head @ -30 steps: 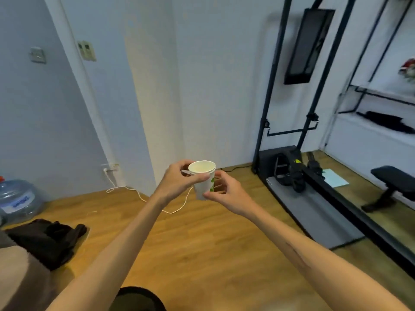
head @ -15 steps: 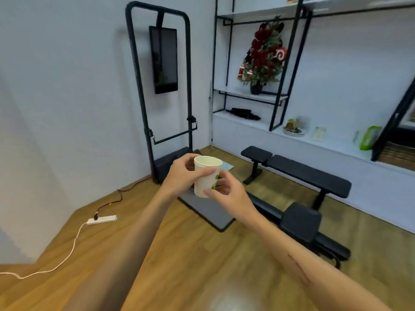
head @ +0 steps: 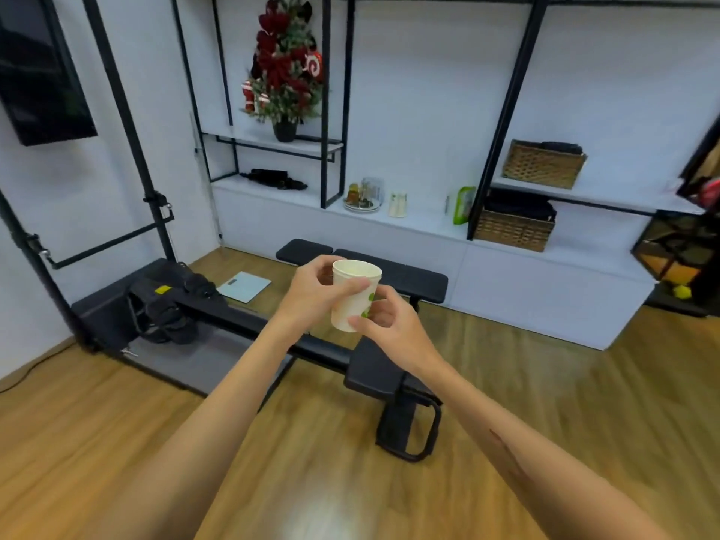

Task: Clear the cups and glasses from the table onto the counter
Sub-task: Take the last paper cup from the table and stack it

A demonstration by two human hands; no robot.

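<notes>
Holding one paper cup point(head: 355, 294), two hands.

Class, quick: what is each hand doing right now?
Left hand: closed around the paper cup, gripping near its rim.
Right hand: fingers on the same cup's lower part.

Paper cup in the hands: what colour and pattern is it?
The paper cup is white with small green markings low on its side, partly hidden by fingers; the head view shows it.
</notes>
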